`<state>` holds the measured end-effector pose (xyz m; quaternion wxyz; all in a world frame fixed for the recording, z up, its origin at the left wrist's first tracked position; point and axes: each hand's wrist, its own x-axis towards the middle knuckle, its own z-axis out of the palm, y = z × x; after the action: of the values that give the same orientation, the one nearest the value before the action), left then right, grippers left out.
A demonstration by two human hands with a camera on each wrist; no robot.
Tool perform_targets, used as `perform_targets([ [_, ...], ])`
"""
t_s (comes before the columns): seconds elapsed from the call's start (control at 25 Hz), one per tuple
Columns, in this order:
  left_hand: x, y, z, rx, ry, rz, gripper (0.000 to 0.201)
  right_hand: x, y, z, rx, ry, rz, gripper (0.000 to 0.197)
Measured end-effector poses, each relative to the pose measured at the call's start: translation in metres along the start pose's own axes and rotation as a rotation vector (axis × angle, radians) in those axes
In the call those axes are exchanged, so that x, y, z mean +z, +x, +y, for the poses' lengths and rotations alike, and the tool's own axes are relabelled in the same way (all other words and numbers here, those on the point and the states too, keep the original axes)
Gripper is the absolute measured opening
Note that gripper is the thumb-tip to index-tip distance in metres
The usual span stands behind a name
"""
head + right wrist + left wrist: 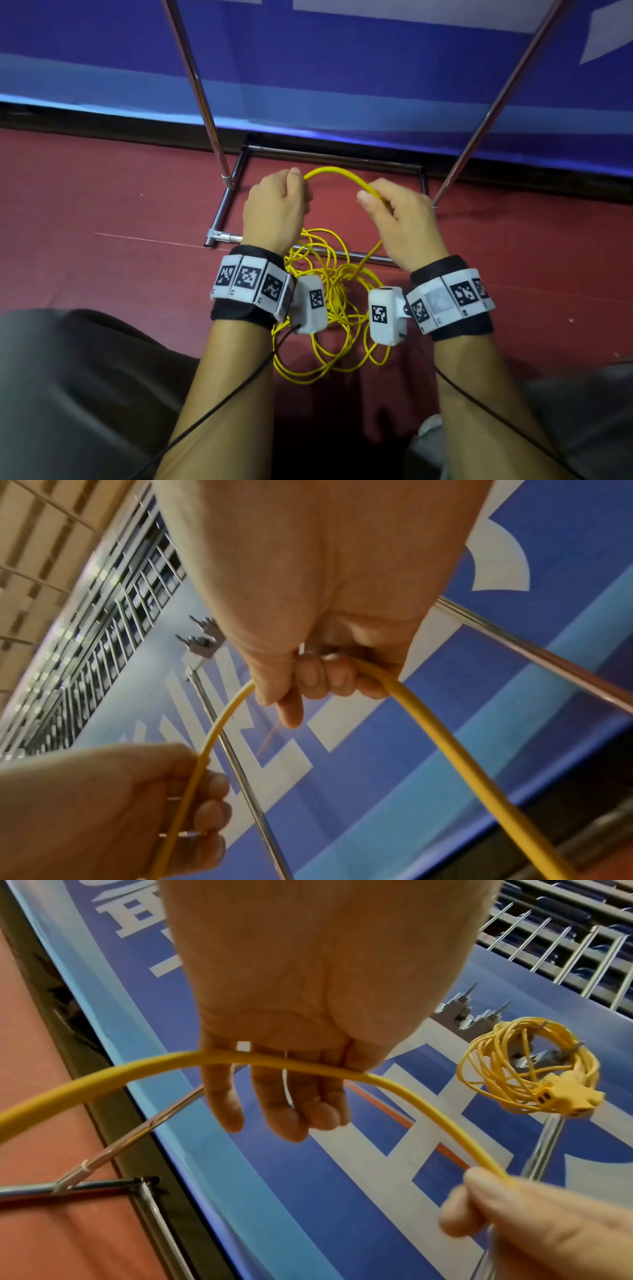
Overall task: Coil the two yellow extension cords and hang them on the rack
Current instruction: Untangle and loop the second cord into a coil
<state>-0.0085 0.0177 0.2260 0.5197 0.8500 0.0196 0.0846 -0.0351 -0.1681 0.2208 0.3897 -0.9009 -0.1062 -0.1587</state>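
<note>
A loose yellow extension cord [329, 301] lies tangled on the red floor under my wrists. One strand of it arches [337, 171] between my two hands. My left hand [284, 195] grips one side of the arch, fingers curled over the cord [274, 1060]. Metal prongs [185, 834] show between that hand's fingers. My right hand [383, 205] grips the other side, fingers wrapped round the cord [462, 750]. A second yellow cord [527, 1066], coiled, hangs on the rack's hooks with its socket end [561, 1099] dangling.
The rack's two chrome poles [198, 92] [507, 85] rise from a metal base frame [222, 205] on the floor just beyond my hands. A blue banner [342, 85] covers the wall behind. Spare hooks [202, 642] sit high on the rack. My knees flank the tangle.
</note>
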Motion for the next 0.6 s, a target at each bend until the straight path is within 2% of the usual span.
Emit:
perform_targets([
  [0.16,0.004,-0.001,0.014,0.203,0.072,-0.024,0.054,-0.001,-0.001,-0.012,-0.04,-0.043,-0.089,0.023],
  [0.24,0.009,-0.005,0.015,0.25,0.173,-0.057,0.057,0.005,0.0,-0.012,-0.06,0.014,-0.062,0.021],
  [0.32,0.008,-0.006,0.011,0.265,0.098,-0.043,0.056,0.013,-0.001,-0.006,-0.067,0.072,-0.071,0.015],
  [0.4,0.005,-0.004,0.01,0.268,-0.087,0.036,0.053,0.026,-0.01,0.017,0.079,0.098,-0.166,0.009],
  [0.48,0.001,-0.004,0.011,0.262,-0.182,0.115,0.052,0.045,-0.03,0.042,0.291,0.089,-0.315,0.015],
  [0.52,-0.002,-0.003,0.009,0.229,-0.166,0.129,0.052,0.054,-0.04,0.052,0.353,0.075,-0.34,0.022],
  [0.6,-0.005,0.003,-0.008,0.06,0.032,0.091,0.047,0.058,-0.046,0.065,0.407,0.048,-0.249,0.031],
])
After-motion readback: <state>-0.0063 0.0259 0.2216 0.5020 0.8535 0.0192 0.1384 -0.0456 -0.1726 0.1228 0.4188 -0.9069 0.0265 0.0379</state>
